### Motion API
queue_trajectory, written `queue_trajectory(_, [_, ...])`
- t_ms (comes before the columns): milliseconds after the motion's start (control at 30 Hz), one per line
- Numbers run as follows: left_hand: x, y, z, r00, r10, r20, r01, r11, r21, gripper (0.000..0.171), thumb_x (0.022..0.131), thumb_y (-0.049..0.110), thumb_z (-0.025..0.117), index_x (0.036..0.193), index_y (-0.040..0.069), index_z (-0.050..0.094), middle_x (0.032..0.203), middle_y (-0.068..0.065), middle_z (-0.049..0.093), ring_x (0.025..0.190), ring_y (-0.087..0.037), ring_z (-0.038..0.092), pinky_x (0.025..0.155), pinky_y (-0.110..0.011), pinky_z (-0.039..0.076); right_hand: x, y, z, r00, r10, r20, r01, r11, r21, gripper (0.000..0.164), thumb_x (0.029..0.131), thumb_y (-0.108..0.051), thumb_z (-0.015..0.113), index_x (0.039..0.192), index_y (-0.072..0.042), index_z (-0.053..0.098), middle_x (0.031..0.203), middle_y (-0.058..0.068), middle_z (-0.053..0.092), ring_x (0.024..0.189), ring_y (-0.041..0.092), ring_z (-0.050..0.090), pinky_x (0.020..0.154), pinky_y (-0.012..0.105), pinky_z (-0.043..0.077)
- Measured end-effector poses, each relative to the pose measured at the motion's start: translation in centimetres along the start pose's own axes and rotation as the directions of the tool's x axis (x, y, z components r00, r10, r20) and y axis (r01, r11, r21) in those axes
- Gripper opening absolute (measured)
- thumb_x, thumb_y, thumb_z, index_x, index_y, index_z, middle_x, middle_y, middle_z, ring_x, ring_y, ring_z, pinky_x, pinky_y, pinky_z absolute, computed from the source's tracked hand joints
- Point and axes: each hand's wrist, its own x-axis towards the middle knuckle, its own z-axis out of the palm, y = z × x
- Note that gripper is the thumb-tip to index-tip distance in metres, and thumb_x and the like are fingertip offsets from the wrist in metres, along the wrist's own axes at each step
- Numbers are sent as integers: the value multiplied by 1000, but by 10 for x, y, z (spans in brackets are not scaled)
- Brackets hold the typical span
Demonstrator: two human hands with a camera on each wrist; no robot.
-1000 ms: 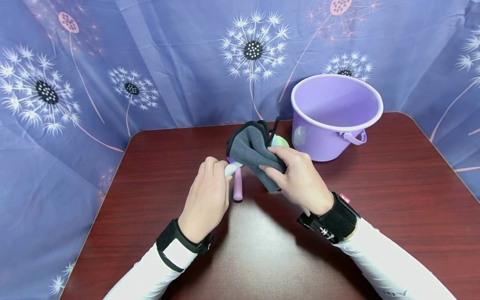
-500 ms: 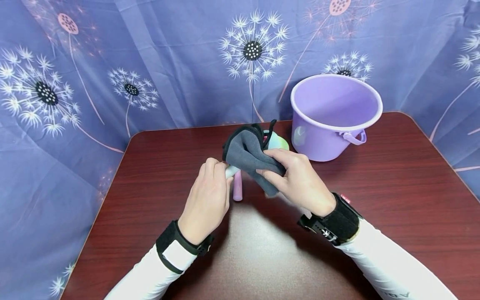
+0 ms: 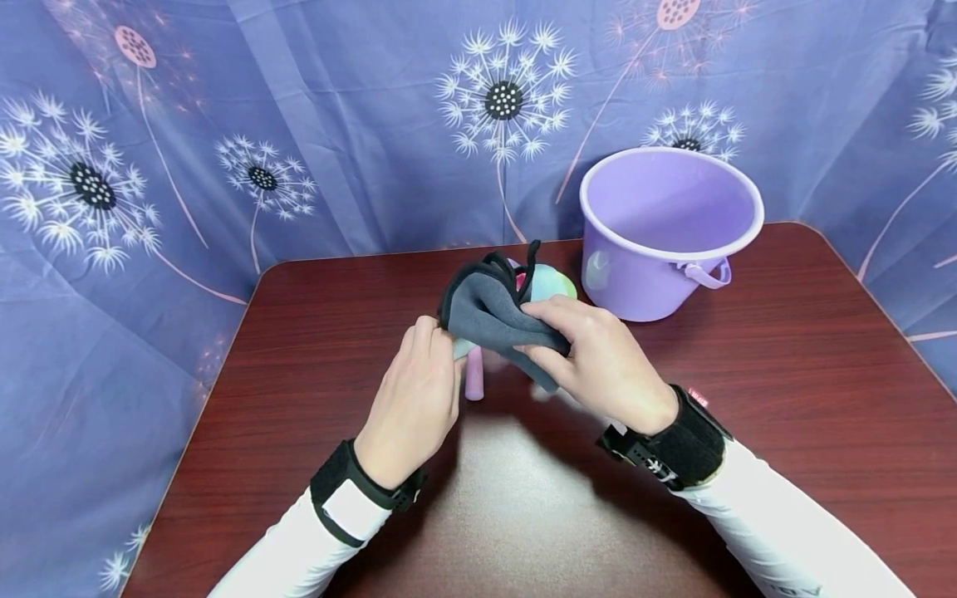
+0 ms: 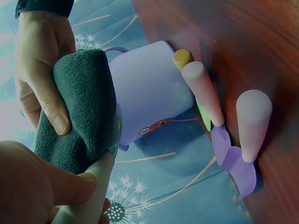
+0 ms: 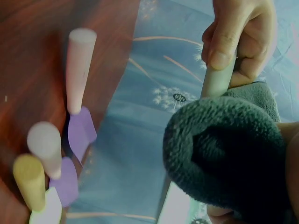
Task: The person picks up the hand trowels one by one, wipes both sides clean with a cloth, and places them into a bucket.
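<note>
My left hand [image 3: 411,399] grips the pale green handle [image 4: 91,203] of a tool, thumb laid along it. My right hand [image 3: 609,361] pinches a grey, black-edged cloth [image 3: 486,311] between thumb and fingers. The cloth is folded around the tool just beyond my left hand, covering much of it, so its kind cannot be told. In the right wrist view the fuzzy fold bulges beside the handle. Behind the cloth a rounded pale blue-green shape [image 3: 549,284] shows; whether it belongs to the held tool is unclear.
A purple bucket [image 3: 635,282] stands upright at the back right of the dark red table [image 3: 321,349]. Under the hands lies a pink-handled tool [image 4: 253,121] with a purple blade. Beside it are another pink handle [image 4: 203,88] and a yellow handle [image 4: 183,58]. A blue floral curtain [image 3: 374,124] hangs behind.
The cloth has shifted a little left toward my left hand, and less of the pale handle shows. More of the blue-green shape is exposed behind it. My left hand stays nearly still.
</note>
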Motion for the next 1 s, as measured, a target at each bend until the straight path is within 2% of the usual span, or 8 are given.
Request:
queue_trajectory(233, [0, 0, 1, 999, 27, 38, -27, 1000, 11, 12, 102, 5, 66, 106, -4, 59, 97, -15, 48, 84, -28, 47, 67, -33, 45, -3, -1, -3, 997, -71, -22, 65, 975, -213, 33, 91, -16, 84, 122, -15, 73, 98, -4, 65, 77, 16, 61, 62, 43, 55])
queue_trajectory(367, [-1, 2, 1, 999, 24, 48, -25, 1000, 7, 16, 100, 4, 69, 108, -5, 59, 98, -15, 48, 84, -27, 47, 67, -32, 46, -2, -1, -4, 996, -81, -23, 71, 956, -285, 32, 91, -17, 83, 121, -16, 72, 99, -2, 64, 83, 22, 64, 66, 48, 57])
queue_trajectory(467, [-1, 3, 1, 999, 26, 37, -26, 1000, 5, 19, 99, 4, 72, 109, -6, 58, 100, -15, 49, 85, -27, 48, 68, -33, 48, -1, 1, -5, 996, -88, -31, 73, 944, -320, 33, 90, -13, 83, 121, -14, 72, 99, 0, 65, 87, 25, 64, 68, 50, 58])
queue_trajectory(667, [-1, 3, 1, 999, 34, 6, -34, 999, -16, 20, 98, 2, 72, 110, -7, 58, 101, -16, 51, 85, -29, 50, 68, -35, 49, 0, 7, -8, 993, -101, -65, 69, 924, -376, 34, 88, -8, 82, 120, -12, 71, 98, 3, 66, 87, 28, 64, 65, 51, 57])
queue_trajectory(833, [-2, 3, 1, 999, 31, 16, -30, 999, -44, 22, 100, 3, 69, 117, -7, 59, 102, -15, 52, 87, -29, 51, 69, -34, 49, 1, 12, -13, 987, -128, -93, 76, 900, -429, 36, 87, -5, 81, 122, -10, 70, 98, 5, 65, 87, 31, 63, 61, 53, 57])
queue_trajectory(1000, [-1, 4, 0, 999, 33, 6, -33, 997, -64, 20, 102, 5, 67, 117, -6, 59, 101, -14, 52, 86, -28, 51, 68, -34, 48, 1, 18, -19, 982, -152, -115, 83, 883, -462, 40, 88, -2, 80, 126, -7, 70, 99, 9, 67, 89, 34, 64, 62, 53, 58])
